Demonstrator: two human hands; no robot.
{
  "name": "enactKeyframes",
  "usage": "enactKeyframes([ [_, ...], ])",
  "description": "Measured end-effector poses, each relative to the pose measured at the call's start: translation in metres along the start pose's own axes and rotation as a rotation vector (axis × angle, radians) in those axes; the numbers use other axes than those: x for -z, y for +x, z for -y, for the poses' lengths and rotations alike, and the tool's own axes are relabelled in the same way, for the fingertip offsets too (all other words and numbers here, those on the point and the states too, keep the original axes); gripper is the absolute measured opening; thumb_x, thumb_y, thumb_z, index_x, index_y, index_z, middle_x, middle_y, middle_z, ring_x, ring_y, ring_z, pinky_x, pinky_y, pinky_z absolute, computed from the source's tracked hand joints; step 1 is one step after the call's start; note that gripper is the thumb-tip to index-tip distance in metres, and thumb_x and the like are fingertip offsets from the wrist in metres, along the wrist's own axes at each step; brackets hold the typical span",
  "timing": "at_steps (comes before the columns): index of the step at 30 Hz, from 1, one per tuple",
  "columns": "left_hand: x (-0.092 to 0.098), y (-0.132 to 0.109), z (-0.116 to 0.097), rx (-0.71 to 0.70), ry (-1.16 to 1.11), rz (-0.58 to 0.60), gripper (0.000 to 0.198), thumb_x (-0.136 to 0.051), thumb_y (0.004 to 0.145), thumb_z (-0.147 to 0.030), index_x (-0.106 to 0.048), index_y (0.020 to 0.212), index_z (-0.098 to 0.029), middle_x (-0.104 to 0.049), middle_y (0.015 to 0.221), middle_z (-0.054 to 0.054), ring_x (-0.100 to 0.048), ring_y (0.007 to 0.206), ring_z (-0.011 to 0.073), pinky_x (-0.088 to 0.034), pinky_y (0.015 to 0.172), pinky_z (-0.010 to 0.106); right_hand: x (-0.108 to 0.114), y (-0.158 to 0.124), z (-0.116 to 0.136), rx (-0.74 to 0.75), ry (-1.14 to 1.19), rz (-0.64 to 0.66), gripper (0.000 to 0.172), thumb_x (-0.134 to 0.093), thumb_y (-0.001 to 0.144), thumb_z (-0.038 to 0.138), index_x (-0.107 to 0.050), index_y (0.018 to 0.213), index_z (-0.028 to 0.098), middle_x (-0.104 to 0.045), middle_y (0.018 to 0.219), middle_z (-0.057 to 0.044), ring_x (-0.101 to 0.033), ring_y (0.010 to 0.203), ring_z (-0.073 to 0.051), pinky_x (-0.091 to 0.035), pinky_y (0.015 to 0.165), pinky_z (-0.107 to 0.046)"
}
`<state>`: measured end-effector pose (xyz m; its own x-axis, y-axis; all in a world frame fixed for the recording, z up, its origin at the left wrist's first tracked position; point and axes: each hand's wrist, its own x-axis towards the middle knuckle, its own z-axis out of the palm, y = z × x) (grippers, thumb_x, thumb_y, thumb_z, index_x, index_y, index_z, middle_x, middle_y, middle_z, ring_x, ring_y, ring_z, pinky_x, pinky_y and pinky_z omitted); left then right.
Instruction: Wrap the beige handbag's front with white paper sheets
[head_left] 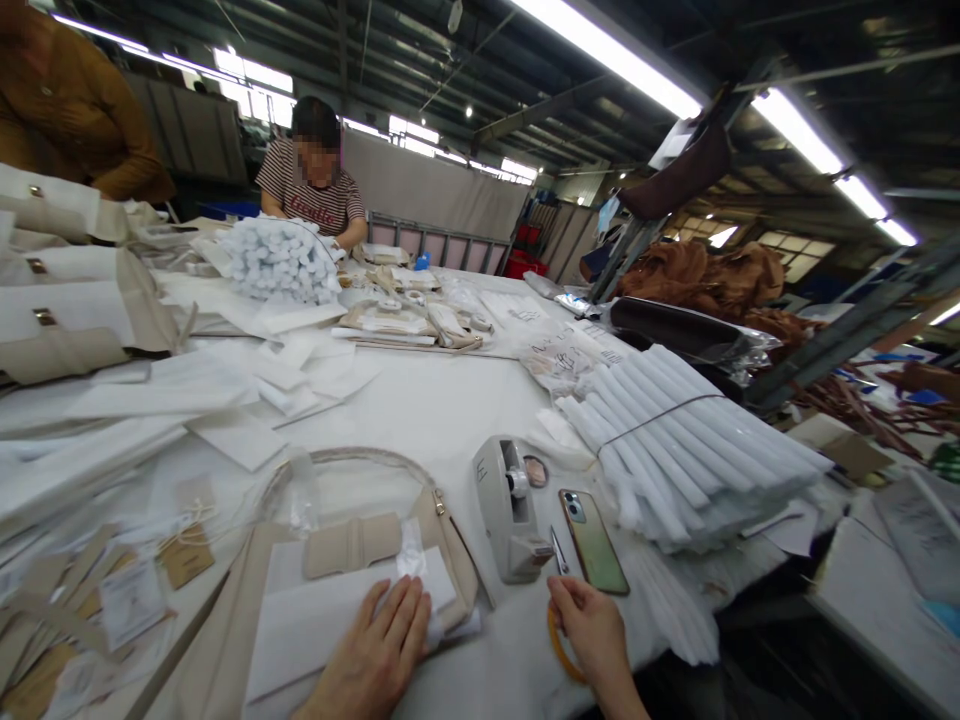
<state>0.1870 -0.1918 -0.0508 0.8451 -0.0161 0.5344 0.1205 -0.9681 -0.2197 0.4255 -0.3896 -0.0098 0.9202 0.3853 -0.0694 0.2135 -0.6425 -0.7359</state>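
On the white table lies a beige handbag [450,530] with its strap [367,458] arched behind it. White paper [300,620] covers its front, and a small beige flap piece [352,545] and a clear plastic bit [411,550] rest there. My left hand [390,635] is spread flat on the paper, fingers stretched out, holding nothing. To the right, my right hand [596,630] pinches a yellow-orange ring [559,645] that looks like a roll of tape. Just beyond its fingers is a small metal snipping tool [559,550]. A grey tape dispenser [506,520] stands between the bag and the phone [592,540].
Bundled white foam-like rolls [675,440] lie at right. Loose white sheets [277,390] and cardboard tags [186,555] cover the left side. Beige bags [75,290] are stacked at far left. Across the table, a person [311,190] works behind another white bundle [281,260].
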Motion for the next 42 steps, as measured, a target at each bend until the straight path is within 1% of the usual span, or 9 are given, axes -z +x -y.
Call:
enactKeyframes([
  [3, 0.0, 0.002, -0.002, 0.034, -0.024, -0.004, 0.032, -0.041, 0.097, -0.03, -0.056, 0.122, -0.014, -0.061, 0.122, 0.01, -0.053, 0.114, 0.024, -0.032, 0.1, 0.044, 0.008, -0.004, -0.009, 0.025, -0.127, -0.014, 0.042, -0.05, 0.068, 0.062, -0.064, 0.058, 0.024, -0.061, 0.05, -0.004, -0.059, 0.05, -0.025, -0.046, 0.049, -0.034],
  [6, -0.001, 0.004, -0.004, 0.089, -0.062, -0.005, 0.033, -0.04, 0.098, -0.032, -0.056, 0.12, -0.014, -0.062, 0.121, 0.01, -0.053, 0.114, 0.0244, -0.031, 0.101, 0.045, 0.017, -0.005, 0.008, 0.213, -0.207, 0.039, 0.035, -0.051, 0.074, 0.056, -0.068, 0.07, 0.025, -0.068, 0.064, -0.006, -0.063, 0.062, -0.027, -0.049, 0.062, -0.036],
  [9, -0.001, 0.004, -0.005, 0.128, -0.095, 0.038, 0.033, -0.041, 0.097, -0.032, -0.054, 0.123, -0.015, -0.06, 0.123, 0.009, -0.052, 0.116, 0.0238, -0.031, 0.102, 0.044, 0.018, 0.003, 0.062, 0.503, -0.253, 0.271, 0.029, -0.049, 0.082, 0.046, -0.068, 0.078, 0.025, -0.071, 0.081, -0.006, -0.064, 0.076, -0.025, -0.048, 0.075, -0.034],
  [15, 0.001, 0.002, -0.006, 0.135, -0.111, 0.097, 0.034, -0.04, 0.098, -0.029, -0.051, 0.125, -0.014, -0.058, 0.125, 0.013, -0.052, 0.117, 0.0241, -0.031, 0.102, 0.045, -0.015, 0.027, 0.197, 0.956, -0.634, 0.897, 0.025, -0.048, 0.087, 0.021, -0.072, 0.082, 0.024, -0.069, 0.079, -0.001, -0.061, 0.074, -0.016, -0.041, 0.07, -0.023],
  [19, 0.002, 0.003, -0.005, 0.142, -0.122, 0.116, 0.034, -0.039, 0.098, -0.029, -0.05, 0.125, -0.013, -0.058, 0.126, 0.014, -0.053, 0.116, 0.0241, -0.031, 0.102, 0.046, -0.055, 0.035, 0.244, 1.046, -0.798, 1.055, 0.023, -0.06, 0.075, 0.007, -0.073, 0.072, 0.025, -0.07, 0.073, 0.004, -0.06, 0.073, -0.013, -0.037, 0.07, -0.02],
  [24, 0.003, 0.004, -0.003, 0.153, -0.133, 0.089, 0.034, -0.039, 0.098, -0.029, -0.052, 0.124, -0.012, -0.059, 0.124, 0.013, -0.053, 0.116, 0.0247, -0.03, 0.103, 0.046, -0.104, 0.039, 0.252, 1.085, -0.854, 1.12, 0.024, -0.069, 0.062, 0.001, -0.067, 0.053, 0.024, -0.068, 0.061, 0.005, -0.061, 0.067, -0.014, -0.038, 0.071, -0.023],
  [30, 0.003, 0.003, -0.002, 0.16, -0.157, 0.087, 0.034, -0.039, 0.098, -0.03, -0.052, 0.124, -0.013, -0.058, 0.126, 0.012, -0.052, 0.116, 0.0254, -0.029, 0.103, 0.047, -0.146, 0.041, 0.23, 1.159, -0.95, 1.106, 0.028, -0.07, 0.061, 0.001, -0.058, 0.046, 0.021, -0.069, 0.059, 0.001, -0.064, 0.073, -0.018, -0.04, 0.08, -0.029],
  [36, 0.003, 0.004, 0.0, 0.163, -0.167, 0.096, 0.034, -0.039, 0.098, -0.029, -0.052, 0.124, -0.013, -0.057, 0.125, 0.012, -0.051, 0.116, 0.0262, -0.029, 0.101, 0.046, -0.164, 0.049, 0.212, 1.283, -1.076, 1.143, 0.019, -0.072, 0.07, 0.007, -0.066, 0.056, 0.02, -0.072, 0.067, -0.006, -0.066, 0.075, -0.021, -0.043, 0.075, -0.03],
  [42, 0.002, 0.003, 0.001, 0.157, -0.172, 0.084, 0.035, -0.039, 0.097, -0.028, -0.052, 0.125, -0.011, -0.059, 0.125, 0.012, -0.051, 0.117, 0.0274, -0.03, 0.102, 0.047, -0.173, 0.053, 0.218, 1.319, -1.165, 1.186, 0.01, -0.078, 0.067, 0.014, -0.07, 0.062, 0.017, -0.071, 0.065, -0.009, -0.067, 0.07, -0.022, -0.042, 0.063, -0.027],
])
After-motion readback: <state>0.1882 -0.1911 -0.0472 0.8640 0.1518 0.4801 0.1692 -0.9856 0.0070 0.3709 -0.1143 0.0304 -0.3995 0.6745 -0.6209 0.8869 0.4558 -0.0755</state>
